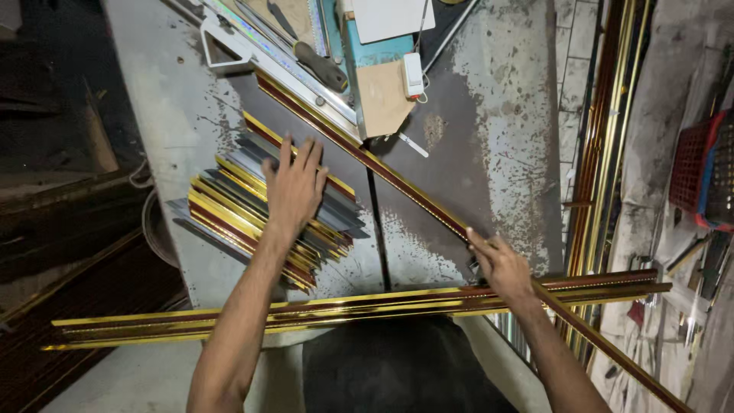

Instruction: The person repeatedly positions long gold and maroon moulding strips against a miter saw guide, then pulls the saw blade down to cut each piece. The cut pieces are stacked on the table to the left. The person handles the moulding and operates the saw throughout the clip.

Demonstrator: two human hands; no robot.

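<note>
While our left hand [294,187] lies flat and open on the stack of cut trim pieces [260,218], our right hand [501,264] is pinched shut on the long gold-and-maroon strip [382,170] running diagonally up to the saw [306,57]. Honestly, that stack looks fanned out and could slide off the table [489,115] if we lean on it. The long strips [344,306] across the front edge could get knocked too.
</note>
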